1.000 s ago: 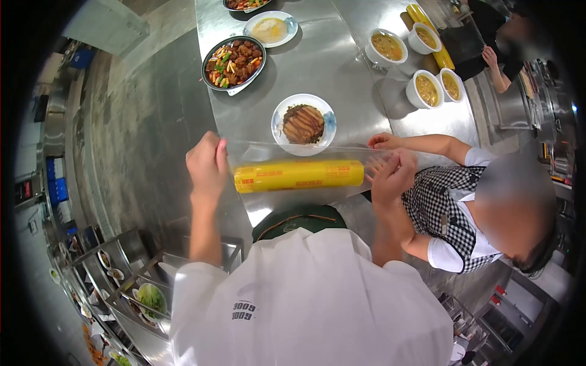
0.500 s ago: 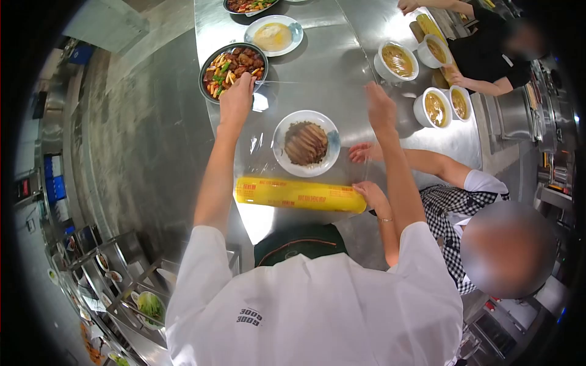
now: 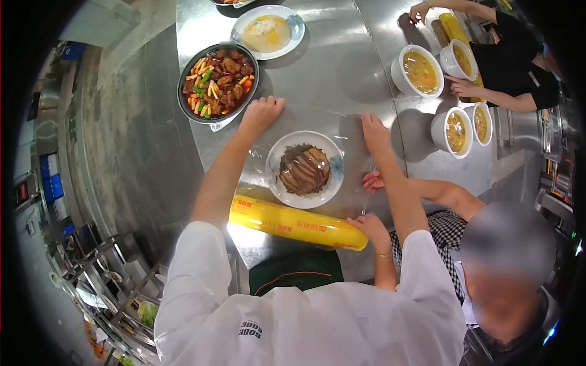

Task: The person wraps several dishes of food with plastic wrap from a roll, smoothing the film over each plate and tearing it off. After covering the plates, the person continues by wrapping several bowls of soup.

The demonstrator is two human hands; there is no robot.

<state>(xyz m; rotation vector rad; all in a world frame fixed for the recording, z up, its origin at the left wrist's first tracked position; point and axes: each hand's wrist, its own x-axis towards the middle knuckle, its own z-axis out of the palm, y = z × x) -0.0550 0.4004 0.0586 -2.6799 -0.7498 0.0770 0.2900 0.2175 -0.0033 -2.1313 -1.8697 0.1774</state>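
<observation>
A sheet of cling film (image 3: 317,117) stretches from a yellow roll (image 3: 293,221) across a white plate (image 3: 273,183) of sliced meat (image 3: 305,171). My left hand (image 3: 264,114) is closed on the film's far left corner, low beside the black bowl (image 3: 186,110) of meat and vegetables. My right hand (image 3: 375,132) is closed on the far right corner, right of the plate. A co-worker in a checked apron touches the roll's right end with one hand (image 3: 370,228). That person's other hand (image 3: 373,182) is near the film's right side.
On the steel table (image 3: 336,67), a plate with a pale yellow dish (image 3: 266,33) stands at the back. Several white soup bowls (image 3: 417,72) stand to the right, near another person's hand (image 3: 465,87) and a second yellow roll (image 3: 453,27).
Both my hands have lowered toward the table, bringing the film down over the plate. The view has shifted, and the co-worker at the right has leaned in.
</observation>
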